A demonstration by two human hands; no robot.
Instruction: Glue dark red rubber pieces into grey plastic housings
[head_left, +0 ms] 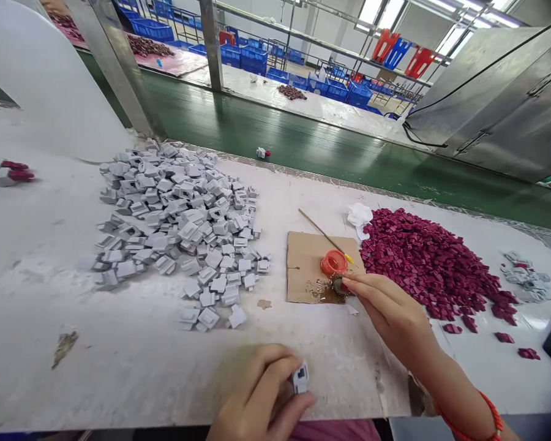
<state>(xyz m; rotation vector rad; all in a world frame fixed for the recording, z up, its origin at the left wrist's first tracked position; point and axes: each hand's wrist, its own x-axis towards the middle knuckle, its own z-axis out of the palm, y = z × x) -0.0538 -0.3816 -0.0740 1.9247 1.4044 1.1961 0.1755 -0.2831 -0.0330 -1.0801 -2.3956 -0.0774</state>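
Two hands, one grey piece held, parts in grey and maroon

Nearest, one left hand (261, 395), mine, low at the table's front edge: thumb and fingers pinch one small grey piece (300, 377) with a dark opening.

One right hand (388, 303), mine, well apart from the left, red-orange bracelet (492, 416) at the wrist. Fingertips together at a small dark round item (338, 284), maroon showing beside them; whether they grip anything I cannot tell.

Beneath that item, one cardboard sheet (298, 278), wet-stained and spotted. On it, one open red pot (334, 263), just beyond my right fingertips; also one thin stick (319, 229), yellow at its near end, the other end reaching past the cardboard.

To the left, one large heap of grey pieces (188, 214), loose on the white table (142, 361). To the right, one heap of maroon pieces (427, 263), a few strays nearer me; white crumpled material (360, 215) against its left side; a small grey cluster (527, 277) at its right.

Beyond, one green belt (330, 147), bearing one grey-and-maroon piece (263, 152).

Farthest, blue crates (254, 61), and, right, one steel cabinet (505, 110).
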